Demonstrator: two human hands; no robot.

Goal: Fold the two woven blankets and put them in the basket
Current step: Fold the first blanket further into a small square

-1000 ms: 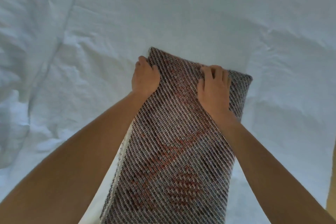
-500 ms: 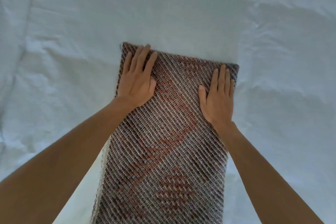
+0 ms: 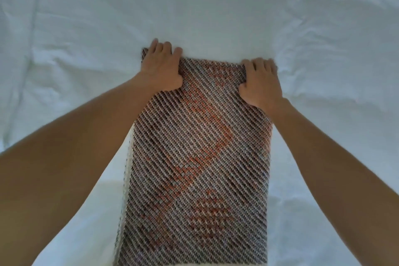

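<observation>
The woven blanket (image 3: pixel 198 157), folded into a long grey-and-orange strip, lies in the centre of the frame on a white sheet (image 3: pixel 86 28). Its long axis runs from the bottom edge up toward the middle. The near end is cut off by the bottom of the frame, and a pale under-layer peeks out along its left side. The left hand (image 3: pixel 160 69) grips the far left corner, fingers curled over the edge. The right hand (image 3: pixel 260 83) grips the far right corner likewise, its fingertips blurred.
</observation>
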